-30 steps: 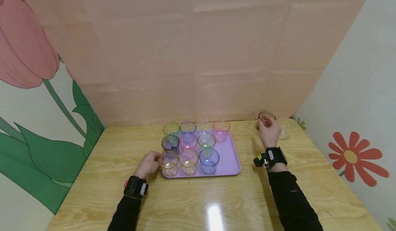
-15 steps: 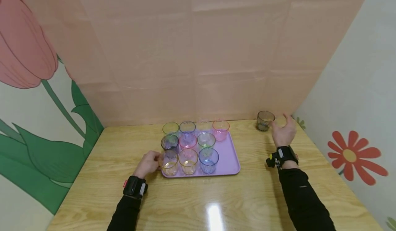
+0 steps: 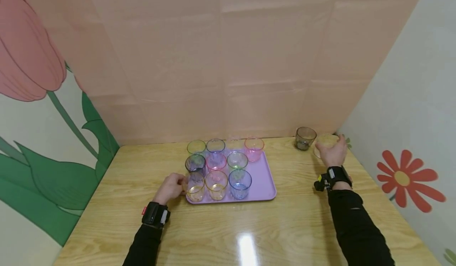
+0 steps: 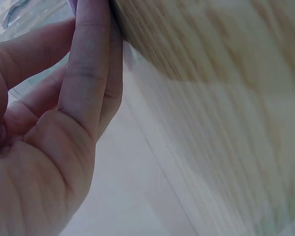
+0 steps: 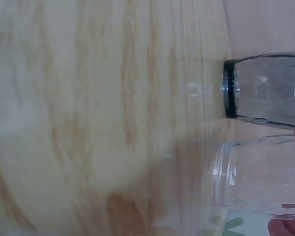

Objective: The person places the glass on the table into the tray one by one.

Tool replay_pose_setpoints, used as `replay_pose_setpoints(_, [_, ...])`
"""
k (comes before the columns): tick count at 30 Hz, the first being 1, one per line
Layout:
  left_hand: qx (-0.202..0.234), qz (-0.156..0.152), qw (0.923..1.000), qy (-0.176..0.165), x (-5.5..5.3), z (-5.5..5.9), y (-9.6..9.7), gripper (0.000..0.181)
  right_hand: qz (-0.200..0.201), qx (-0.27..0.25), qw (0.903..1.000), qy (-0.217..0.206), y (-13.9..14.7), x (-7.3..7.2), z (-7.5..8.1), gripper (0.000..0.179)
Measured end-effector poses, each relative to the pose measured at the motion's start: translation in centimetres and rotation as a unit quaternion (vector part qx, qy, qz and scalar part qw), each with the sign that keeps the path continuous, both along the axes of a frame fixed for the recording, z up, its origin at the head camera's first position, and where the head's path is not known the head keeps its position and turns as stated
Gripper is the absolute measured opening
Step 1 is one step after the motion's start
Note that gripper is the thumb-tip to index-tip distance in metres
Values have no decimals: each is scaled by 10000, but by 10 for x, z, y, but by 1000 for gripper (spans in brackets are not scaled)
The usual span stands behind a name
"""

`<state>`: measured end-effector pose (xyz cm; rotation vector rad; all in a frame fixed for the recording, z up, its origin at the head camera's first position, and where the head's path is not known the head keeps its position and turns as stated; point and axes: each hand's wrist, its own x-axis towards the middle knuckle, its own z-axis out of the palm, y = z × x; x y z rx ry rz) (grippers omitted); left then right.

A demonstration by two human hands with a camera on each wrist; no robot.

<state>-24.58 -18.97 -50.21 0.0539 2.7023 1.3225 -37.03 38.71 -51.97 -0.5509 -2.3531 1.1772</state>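
A lilac tray [image 3: 263,179] carries several drinking glasses with tinted rims. At its front left corner my left hand [image 3: 171,189] pinches the tray edge, close beside a yellow glass [image 3: 196,189]. A sliver of lilac edge shows at the fingers [image 4: 86,64] in the left wrist view. My right hand [image 3: 334,153] holds a clear glass [image 3: 327,139] at the table's back right, thumb on one side and fingers on the other. Fingertips flank that clear glass [image 5: 260,172] in the right wrist view. Just left of it stands a smoky grey glass [image 3: 305,139], upright and untouched.
Yellow, blue, pink, green and dark glasses fill the left and middle of the tray, with a pink-rimmed glass [image 3: 254,149] at its back right. A papered back wall [image 3: 228,60] and a right wall [image 3: 402,111] border the wooden table [image 3: 213,234].
My right hand has let go of the smoky glass, leaving it on the table, and moved right to take hold of the clear glass. The left hand and tray have stayed put.
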Motion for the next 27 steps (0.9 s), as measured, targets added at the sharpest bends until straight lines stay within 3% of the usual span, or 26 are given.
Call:
replay_pose_setpoints(8, [48,22,10000,-2,1,1,1,20,7,-245,9997,-33,2,-1,-7,92])
replay_pose_setpoints(20, [126,28,9999,11,-1,-2,1,21,-141,-700,9974,26,-12,11,-1,94])
replay_pose_setpoints(27, [149,23,9999,8,1,-1,3,23,-75,-1877,9814,397,-26,21,9,80])
